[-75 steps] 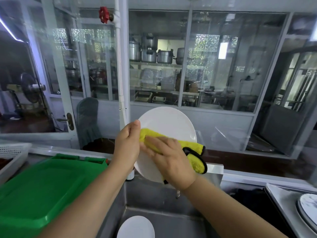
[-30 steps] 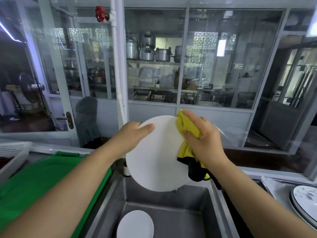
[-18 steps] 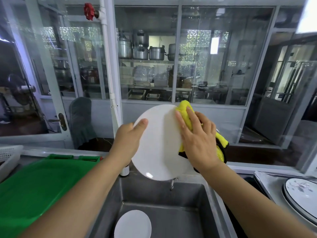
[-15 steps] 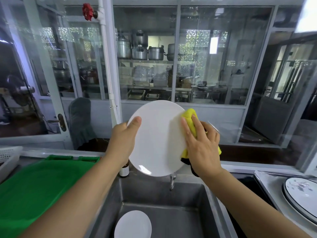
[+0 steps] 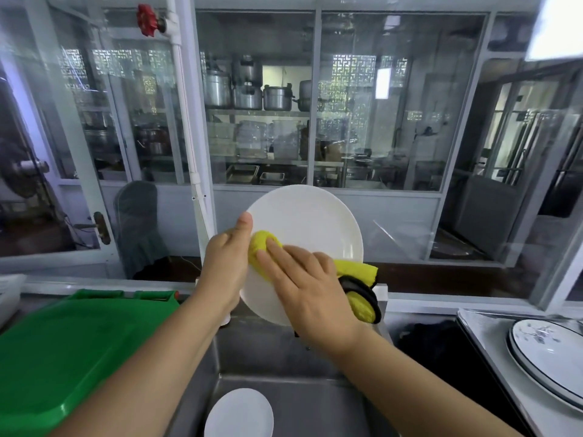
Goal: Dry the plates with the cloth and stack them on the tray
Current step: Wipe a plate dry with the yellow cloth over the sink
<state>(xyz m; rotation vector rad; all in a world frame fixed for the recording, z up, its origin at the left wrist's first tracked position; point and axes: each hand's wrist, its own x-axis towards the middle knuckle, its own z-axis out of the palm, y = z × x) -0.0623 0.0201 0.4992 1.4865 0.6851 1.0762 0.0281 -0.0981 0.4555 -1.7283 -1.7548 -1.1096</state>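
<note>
Nearest, at six o'clock, a small white plate [image 5: 238, 413] lies flat in the bottom of the steel sink [image 5: 315, 405]. At about eight o'clock a green tray [image 5: 63, 348] sits upside-looking and bare on the counter beside the sink, and at four o'clock two patterned plates [image 5: 549, 354] with dark rims are stacked on a steel surface [image 5: 492, 335]. Above the sink, at the centre of the view, a white plate [image 5: 309, 228] is held up on edge, its face toward the camera. The left hand [image 5: 225, 263] grips its nine-o'clock rim, thumb laid over the front face and the other fingers hidden behind. The right hand [image 5: 307, 288] lies with its fingers straight and spread, pressing a yellow cloth [image 5: 262, 247] flat against the lower left part of the plate's face, the fingertips just beside the left thumb. The rest of the cloth, with its black trim, trails out from under the palm toward four o'clock, past the plate's rim. Farther off, at twelve o'clock, a glass partition [image 5: 378, 121] shows shelves with metal pots [image 5: 249, 89]; at eleven o'clock a white pipe [image 5: 186, 121] runs down from a red valve [image 5: 146, 19].
</note>
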